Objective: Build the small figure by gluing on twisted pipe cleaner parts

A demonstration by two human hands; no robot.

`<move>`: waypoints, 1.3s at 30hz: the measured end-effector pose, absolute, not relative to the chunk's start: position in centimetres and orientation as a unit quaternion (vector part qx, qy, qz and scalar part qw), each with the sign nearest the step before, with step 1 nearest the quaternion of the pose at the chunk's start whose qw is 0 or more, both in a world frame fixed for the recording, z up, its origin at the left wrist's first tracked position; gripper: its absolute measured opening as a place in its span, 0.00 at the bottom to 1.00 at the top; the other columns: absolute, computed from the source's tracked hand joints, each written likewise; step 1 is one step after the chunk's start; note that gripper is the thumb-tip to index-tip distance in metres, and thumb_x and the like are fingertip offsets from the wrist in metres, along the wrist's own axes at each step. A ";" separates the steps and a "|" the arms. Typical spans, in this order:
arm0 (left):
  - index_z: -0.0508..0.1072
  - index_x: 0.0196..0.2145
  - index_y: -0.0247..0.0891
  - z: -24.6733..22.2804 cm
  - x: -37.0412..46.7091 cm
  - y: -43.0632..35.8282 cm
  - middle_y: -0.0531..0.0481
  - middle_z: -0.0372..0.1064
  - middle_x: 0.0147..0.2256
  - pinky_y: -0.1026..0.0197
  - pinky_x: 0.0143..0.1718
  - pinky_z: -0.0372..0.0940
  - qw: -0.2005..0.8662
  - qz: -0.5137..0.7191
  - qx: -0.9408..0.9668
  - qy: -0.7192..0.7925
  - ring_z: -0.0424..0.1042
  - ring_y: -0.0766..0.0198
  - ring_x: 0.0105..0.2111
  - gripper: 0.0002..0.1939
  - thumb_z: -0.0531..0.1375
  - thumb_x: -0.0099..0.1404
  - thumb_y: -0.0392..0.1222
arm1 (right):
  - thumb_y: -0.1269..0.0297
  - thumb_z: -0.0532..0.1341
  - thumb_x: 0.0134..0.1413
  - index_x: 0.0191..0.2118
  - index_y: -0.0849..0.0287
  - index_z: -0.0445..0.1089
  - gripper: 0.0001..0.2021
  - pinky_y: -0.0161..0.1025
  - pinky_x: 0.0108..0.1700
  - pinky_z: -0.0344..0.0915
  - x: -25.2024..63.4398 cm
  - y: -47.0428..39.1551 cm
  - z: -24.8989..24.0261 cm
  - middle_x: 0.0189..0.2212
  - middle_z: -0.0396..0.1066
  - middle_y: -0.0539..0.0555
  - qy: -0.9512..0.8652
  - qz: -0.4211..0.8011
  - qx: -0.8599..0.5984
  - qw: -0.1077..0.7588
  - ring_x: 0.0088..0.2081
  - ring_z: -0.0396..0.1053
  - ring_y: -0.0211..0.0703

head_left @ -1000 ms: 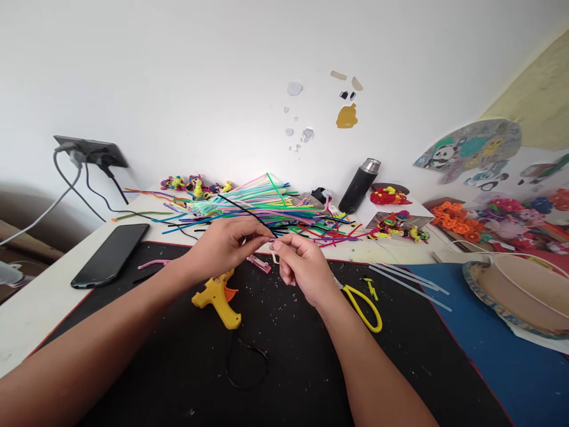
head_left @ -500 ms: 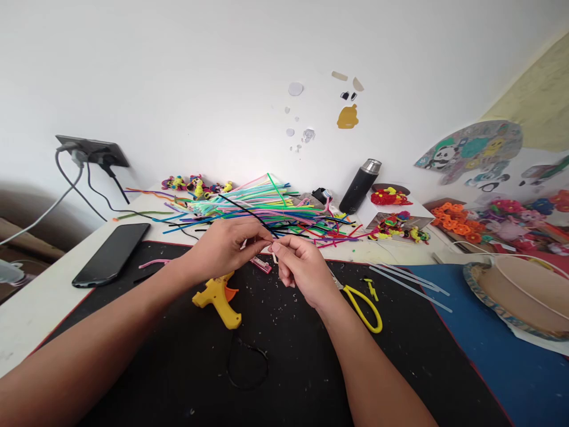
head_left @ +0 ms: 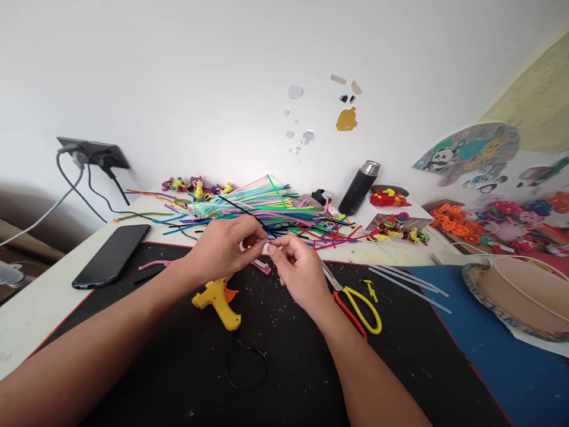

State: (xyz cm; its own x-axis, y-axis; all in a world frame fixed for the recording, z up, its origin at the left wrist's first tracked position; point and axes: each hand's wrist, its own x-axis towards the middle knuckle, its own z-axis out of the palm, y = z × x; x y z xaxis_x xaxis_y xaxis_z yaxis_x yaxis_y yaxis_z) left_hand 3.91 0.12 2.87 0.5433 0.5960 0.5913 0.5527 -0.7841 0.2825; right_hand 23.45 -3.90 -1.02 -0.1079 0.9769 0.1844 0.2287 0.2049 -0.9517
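Observation:
My left hand [head_left: 231,244] and my right hand [head_left: 300,270] meet above the far part of the black mat [head_left: 178,367], both closed in a pinch with fingertips almost touching. Between them shows a tiny purplish bit, mostly hidden, too small to name. Below my left hand lies a yellow hot glue gun [head_left: 220,303]. A pink tool [head_left: 261,267], partly covered, rests just behind the fingers. Beside my right wrist are scissors [head_left: 362,311] with yellow and orange-red handles. A pile of colourful pipe cleaners [head_left: 249,204] spreads behind the hands; a long black pipe cleaner [head_left: 240,209] slants across it.
A black phone [head_left: 111,256] lies at left, below a wall socket [head_left: 93,152] with cables. A black flask [head_left: 359,188] stands at the back. Clear glue sticks [head_left: 409,284], a round basket [head_left: 515,290] and fuzzy orange flowers [head_left: 453,222] are at right.
My right hand has shifted slightly right and its fingers have curled, leaving a small gap between the fingertips. More of the scissors, including the orange-red handle, shows now.

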 end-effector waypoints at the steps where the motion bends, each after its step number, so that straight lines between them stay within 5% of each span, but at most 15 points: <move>1: 0.74 0.34 0.39 2.8 3.9 0.1 0.54 0.72 0.27 0.66 0.26 0.58 0.029 0.346 0.879 0.328 0.69 0.68 0.24 0.06 0.59 0.69 0.37 | 0.50 0.61 0.67 0.41 0.53 0.71 0.12 0.35 0.25 0.56 23.4 -4.0 -1.0 0.21 0.64 0.44 -0.629 0.395 -0.485 0.462 0.21 0.63 0.38; 12: 0.73 0.33 0.39 2.5 4.1 0.2 0.54 0.71 0.26 0.66 0.26 0.57 0.010 0.334 0.887 0.317 0.68 0.68 0.24 0.07 0.58 0.69 0.37 | 0.55 0.59 0.70 0.40 0.52 0.74 0.10 0.38 0.28 0.50 23.3 -4.3 -0.7 0.20 0.62 0.45 -0.695 0.257 -0.499 0.450 0.22 0.60 0.41; 19: 0.74 0.33 0.38 2.5 4.2 0.2 0.54 0.70 0.26 0.66 0.26 0.57 0.026 0.331 0.889 0.316 0.67 0.67 0.24 0.06 0.58 0.68 0.36 | 0.59 0.58 0.71 0.43 0.53 0.76 0.10 0.39 0.32 0.54 23.7 -4.1 -0.7 0.28 0.75 0.50 -0.715 0.239 -0.495 0.432 0.28 0.68 0.43; 30: 0.74 0.33 0.38 2.3 4.0 0.4 0.54 0.69 0.26 0.65 0.26 0.56 0.018 0.323 0.894 0.311 0.67 0.68 0.24 0.06 0.58 0.68 0.35 | 0.61 0.57 0.71 0.42 0.52 0.77 0.11 0.38 0.35 0.56 23.7 -3.9 -0.6 0.33 0.79 0.51 -0.731 0.223 -0.491 0.417 0.32 0.72 0.45; 39: 0.74 0.33 0.38 2.5 3.9 0.2 0.55 0.69 0.26 0.67 0.26 0.57 0.069 0.348 0.878 0.321 0.67 0.69 0.25 0.07 0.58 0.70 0.37 | 0.54 0.60 0.68 0.40 0.56 0.76 0.12 0.35 0.25 0.54 23.6 -4.0 -0.5 0.20 0.63 0.45 -0.661 0.350 -0.477 0.461 0.21 0.60 0.37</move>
